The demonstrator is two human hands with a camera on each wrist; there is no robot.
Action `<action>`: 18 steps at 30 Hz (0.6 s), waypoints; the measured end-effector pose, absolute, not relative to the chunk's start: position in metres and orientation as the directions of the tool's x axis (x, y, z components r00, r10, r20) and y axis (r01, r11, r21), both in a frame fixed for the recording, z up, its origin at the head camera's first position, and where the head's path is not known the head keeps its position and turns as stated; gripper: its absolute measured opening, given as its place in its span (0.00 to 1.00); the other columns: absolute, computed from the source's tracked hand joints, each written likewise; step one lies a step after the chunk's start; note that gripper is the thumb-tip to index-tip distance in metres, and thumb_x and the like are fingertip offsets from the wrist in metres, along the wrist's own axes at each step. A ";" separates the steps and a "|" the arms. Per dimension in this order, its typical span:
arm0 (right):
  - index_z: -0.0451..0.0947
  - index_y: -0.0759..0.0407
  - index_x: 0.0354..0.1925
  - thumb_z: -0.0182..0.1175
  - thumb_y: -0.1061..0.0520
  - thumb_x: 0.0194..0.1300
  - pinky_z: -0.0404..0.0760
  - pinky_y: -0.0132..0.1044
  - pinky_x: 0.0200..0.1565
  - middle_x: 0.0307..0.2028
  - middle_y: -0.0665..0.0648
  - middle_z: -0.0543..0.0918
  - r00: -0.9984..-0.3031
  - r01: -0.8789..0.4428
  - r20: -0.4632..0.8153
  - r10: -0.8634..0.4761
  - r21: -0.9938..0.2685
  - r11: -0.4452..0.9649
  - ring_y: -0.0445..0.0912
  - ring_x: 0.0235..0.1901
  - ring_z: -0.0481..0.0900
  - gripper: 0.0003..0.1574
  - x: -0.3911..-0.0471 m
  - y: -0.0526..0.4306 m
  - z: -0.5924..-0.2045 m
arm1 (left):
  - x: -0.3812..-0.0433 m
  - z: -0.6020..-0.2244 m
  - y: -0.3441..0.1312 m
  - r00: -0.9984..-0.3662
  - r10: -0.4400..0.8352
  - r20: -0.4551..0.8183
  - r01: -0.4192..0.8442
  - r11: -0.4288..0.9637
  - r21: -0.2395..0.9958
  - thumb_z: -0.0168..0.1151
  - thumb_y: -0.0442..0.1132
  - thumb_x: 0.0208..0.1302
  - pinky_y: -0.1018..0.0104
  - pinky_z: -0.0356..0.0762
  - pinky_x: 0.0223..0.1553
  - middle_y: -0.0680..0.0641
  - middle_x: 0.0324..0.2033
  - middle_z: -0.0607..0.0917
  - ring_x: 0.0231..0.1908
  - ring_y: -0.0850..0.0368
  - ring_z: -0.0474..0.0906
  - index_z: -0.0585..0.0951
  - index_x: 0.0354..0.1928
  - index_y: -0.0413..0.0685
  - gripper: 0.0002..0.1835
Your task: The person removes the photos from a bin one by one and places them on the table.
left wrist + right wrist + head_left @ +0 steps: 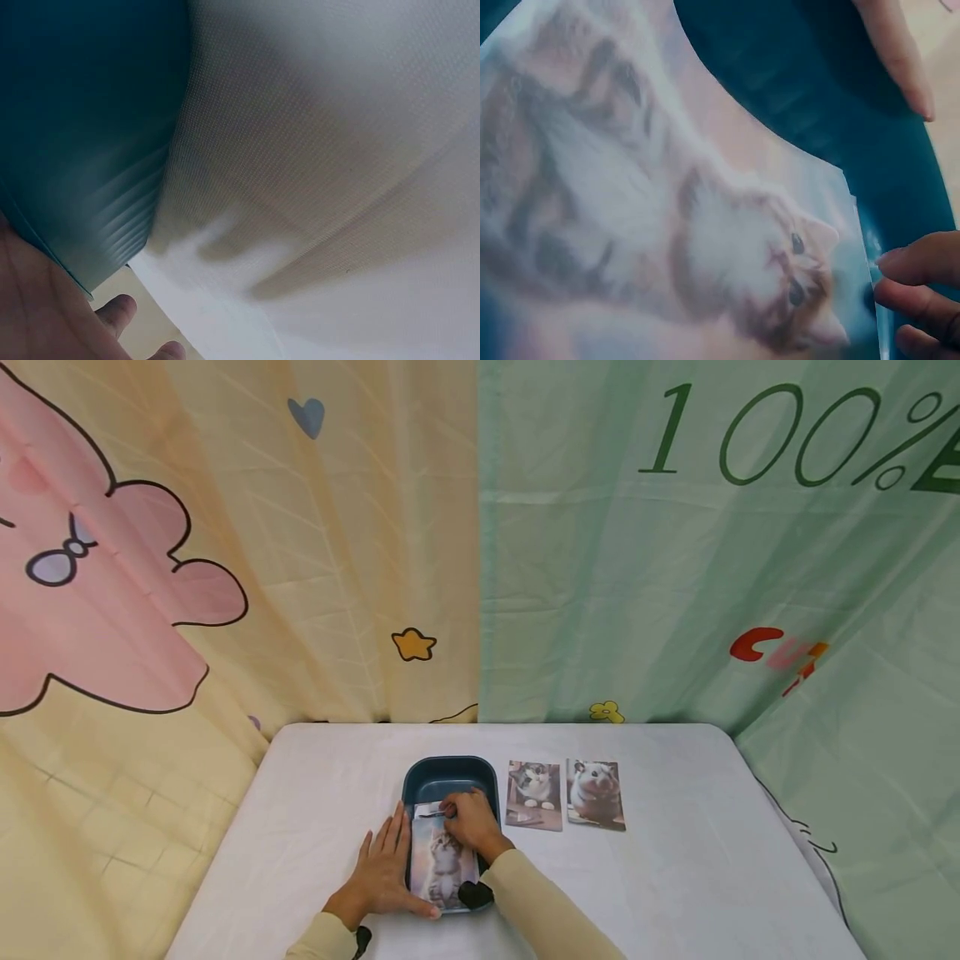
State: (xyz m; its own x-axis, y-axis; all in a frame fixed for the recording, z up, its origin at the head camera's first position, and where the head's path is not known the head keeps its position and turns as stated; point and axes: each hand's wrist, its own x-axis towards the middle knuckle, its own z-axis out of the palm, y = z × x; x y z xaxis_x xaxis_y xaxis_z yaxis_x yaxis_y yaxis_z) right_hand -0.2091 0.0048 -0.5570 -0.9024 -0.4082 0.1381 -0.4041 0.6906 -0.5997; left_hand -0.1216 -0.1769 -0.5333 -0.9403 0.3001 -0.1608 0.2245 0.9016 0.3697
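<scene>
A dark teal tray [450,766] stands on the table with a kitten picture card [438,860] lying in it. A strip of a pale card [429,810] shows beyond the kitten card's far edge. My right hand [472,822] reaches over the tray and pinches at that far edge; its fingertips [911,262] meet the card edge in the right wrist view. My left hand [382,868] rests along the tray's left rim, fingers straight and thumb spread toward the near rim. In the left wrist view, its palm [45,307] lies against the tray's outer wall [90,150].
Right of the tray, two picture cards lie side by side on the white tabletop [697,860]: a cat card [534,795] and a hamster card [596,793]. Yellow and green printed curtains [600,568] hang behind the table and along its sides.
</scene>
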 end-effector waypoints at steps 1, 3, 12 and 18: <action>0.84 0.56 0.38 0.67 0.63 0.51 0.73 0.45 0.56 0.27 0.48 0.84 -0.895 -0.422 0.152 -0.419 -0.592 0.687 0.40 0.32 0.81 0.12 -0.209 0.006 -0.556 | -0.122 -0.534 -0.177 -0.941 0.299 -0.160 0.225 0.903 0.365 0.69 0.79 0.23 0.33 0.45 0.65 0.35 0.74 0.41 0.71 0.35 0.46 0.47 0.73 0.32 0.81; 0.83 0.56 0.39 0.66 0.63 0.51 0.74 0.43 0.56 0.27 0.49 0.85 -0.883 -0.445 0.168 -0.439 -0.600 0.665 0.40 0.32 0.82 0.14 -0.209 0.008 -0.554 | -0.122 -0.535 -0.177 -0.941 0.297 -0.164 0.224 0.907 0.356 0.69 0.80 0.23 0.33 0.45 0.66 0.35 0.74 0.41 0.71 0.35 0.46 0.47 0.74 0.32 0.81; 0.82 0.62 0.46 0.70 0.65 0.52 0.80 0.40 0.46 0.41 0.57 0.85 -0.885 -0.398 0.150 -0.440 -0.734 0.551 0.51 0.44 0.82 0.20 -0.205 0.014 -0.545 | -0.125 -0.535 -0.177 -0.938 0.298 -0.179 0.216 0.902 0.374 0.70 0.78 0.24 0.32 0.43 0.65 0.35 0.74 0.40 0.71 0.35 0.46 0.45 0.74 0.33 0.82; 0.85 0.61 0.39 0.70 0.61 0.53 0.80 0.36 0.40 0.37 0.56 0.86 -0.896 -0.372 0.135 -0.422 -0.747 0.551 0.49 0.38 0.83 0.12 -0.205 0.018 -0.542 | -0.124 -0.535 -0.177 -0.939 0.293 -0.181 0.208 0.902 0.378 0.71 0.79 0.22 0.32 0.44 0.65 0.35 0.74 0.40 0.71 0.35 0.46 0.46 0.74 0.33 0.82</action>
State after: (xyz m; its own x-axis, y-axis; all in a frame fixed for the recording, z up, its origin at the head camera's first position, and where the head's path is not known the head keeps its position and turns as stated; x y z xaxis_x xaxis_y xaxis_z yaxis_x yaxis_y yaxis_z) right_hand -0.2055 0.0180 -0.5421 -0.8963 -0.4224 0.1352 -0.3721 0.5506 -0.7473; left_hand -0.1237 -0.1766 -0.5346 -0.9389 0.2929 -0.1808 0.2084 0.9018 0.3785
